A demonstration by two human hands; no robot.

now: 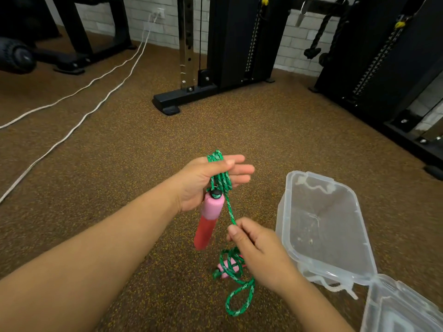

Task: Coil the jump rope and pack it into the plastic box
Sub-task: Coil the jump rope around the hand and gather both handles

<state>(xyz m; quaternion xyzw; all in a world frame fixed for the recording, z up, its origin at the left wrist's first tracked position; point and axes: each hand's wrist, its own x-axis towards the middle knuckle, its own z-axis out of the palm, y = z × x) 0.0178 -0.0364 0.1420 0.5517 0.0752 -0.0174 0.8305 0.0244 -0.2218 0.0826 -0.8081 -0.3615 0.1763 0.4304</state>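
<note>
A green braided jump rope (221,182) is looped several times around my left hand (208,180), whose thumb presses on the loops. One pink and red handle (208,221) hangs down from that hand. My right hand (255,250) pinches the rope strand just below the loops. The slack rope (236,293) and the second pink handle (226,268) lie on the floor under my right hand, partly hidden by it. The clear plastic box (285,226) stands open on the floor to the right, nothing in it.
The box's hinged clear lid (405,305) lies open at the lower right. Black gym machine bases (184,97) stand ahead and along the right side. Two white cables (79,104) run across the brown speckled floor (119,164) at the left.
</note>
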